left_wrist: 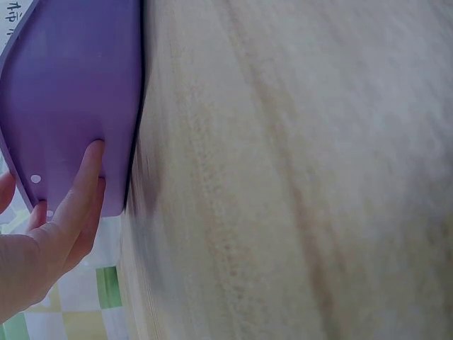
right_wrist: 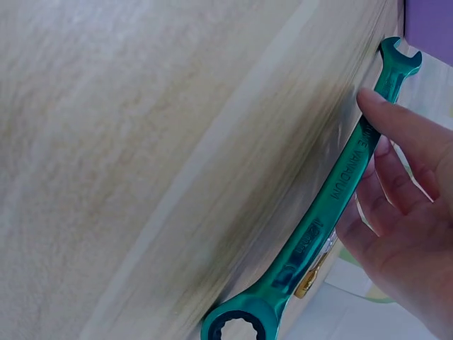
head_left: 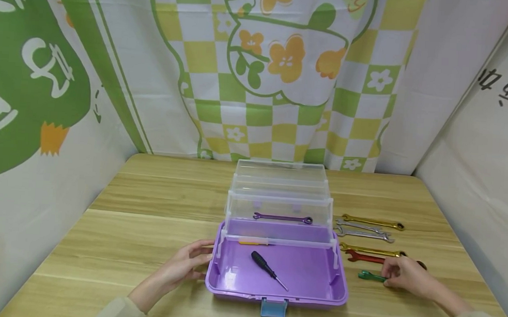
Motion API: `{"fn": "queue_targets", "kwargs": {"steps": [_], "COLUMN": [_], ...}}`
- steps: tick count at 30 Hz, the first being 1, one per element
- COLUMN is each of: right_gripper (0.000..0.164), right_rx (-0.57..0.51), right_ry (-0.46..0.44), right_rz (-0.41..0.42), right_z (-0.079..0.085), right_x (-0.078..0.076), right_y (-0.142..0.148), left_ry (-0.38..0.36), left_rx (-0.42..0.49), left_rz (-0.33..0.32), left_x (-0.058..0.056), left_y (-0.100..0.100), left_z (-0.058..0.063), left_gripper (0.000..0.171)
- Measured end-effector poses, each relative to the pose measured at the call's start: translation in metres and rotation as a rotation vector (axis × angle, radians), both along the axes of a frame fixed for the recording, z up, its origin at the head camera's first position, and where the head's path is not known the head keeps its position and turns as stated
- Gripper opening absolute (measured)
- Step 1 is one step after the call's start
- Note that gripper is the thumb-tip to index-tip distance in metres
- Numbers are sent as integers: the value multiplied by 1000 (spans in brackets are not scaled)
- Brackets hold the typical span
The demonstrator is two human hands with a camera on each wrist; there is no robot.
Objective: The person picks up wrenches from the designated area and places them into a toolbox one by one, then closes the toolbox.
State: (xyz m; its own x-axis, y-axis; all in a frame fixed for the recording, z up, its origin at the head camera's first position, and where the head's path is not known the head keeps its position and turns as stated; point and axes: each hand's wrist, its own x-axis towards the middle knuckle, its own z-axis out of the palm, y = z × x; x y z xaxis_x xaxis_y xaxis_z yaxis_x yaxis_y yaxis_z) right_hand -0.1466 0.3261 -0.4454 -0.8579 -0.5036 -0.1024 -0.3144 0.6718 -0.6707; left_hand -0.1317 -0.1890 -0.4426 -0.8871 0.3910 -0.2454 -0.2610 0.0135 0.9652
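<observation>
My right hand (head_left: 410, 278) pinches a green combination wrench (head_left: 371, 276) at the right of the toolbox. In the right wrist view the thumb and fingers lie at the wrench's shank (right_wrist: 343, 173), its open end toward the box and its ring end toward the camera. My left hand (head_left: 182, 263) rests its extended fingers against the left side of the purple toolbox (head_left: 341, 295); the left wrist view shows the fingertips on its outer wall (left_wrist: 78, 78). Inside the box lie a black-handled screwdriver (head_left: 262, 263) and a yellow-handled tool (head_left: 253, 243). A purple wrench (head_left: 283, 218) sits in the clear trays.
Clear tiered trays (head_left: 282, 189) stand raised at the box's back; a blue latch (head_left: 273, 308) hangs at its front. Right of it lie a red wrench (head_left: 366, 257), gold wrenches (head_left: 372, 221) and silver wrenches (head_left: 365, 234). Patterned curtains (head_left: 282, 131) border the wooden table (head_left: 137, 209).
</observation>
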Motion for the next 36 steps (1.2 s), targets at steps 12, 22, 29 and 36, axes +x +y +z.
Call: {"fn": "queue_targets", "kwargs": {"steps": [12,22,29,36], "right_gripper": [12,16,19,21], "right_rx": [-40,-76,-133,-98], "right_ry": [56,155,213,271], "right_rz": [38,95,153,171], "right_z": [-4,5,20,36], "right_x": [-2,-6,-9,-15], "right_y": [3,-2,-6,-12], "left_ry": [10,5,1,5], "left_rx": [3,-1,3,16], "left_rz": [-3,-1,-2,-9], "left_x": [0,0,1,0], "left_y": [0,0,0,0], "left_z": [2,1,3,4], "left_gripper": [59,61,59,58]}}
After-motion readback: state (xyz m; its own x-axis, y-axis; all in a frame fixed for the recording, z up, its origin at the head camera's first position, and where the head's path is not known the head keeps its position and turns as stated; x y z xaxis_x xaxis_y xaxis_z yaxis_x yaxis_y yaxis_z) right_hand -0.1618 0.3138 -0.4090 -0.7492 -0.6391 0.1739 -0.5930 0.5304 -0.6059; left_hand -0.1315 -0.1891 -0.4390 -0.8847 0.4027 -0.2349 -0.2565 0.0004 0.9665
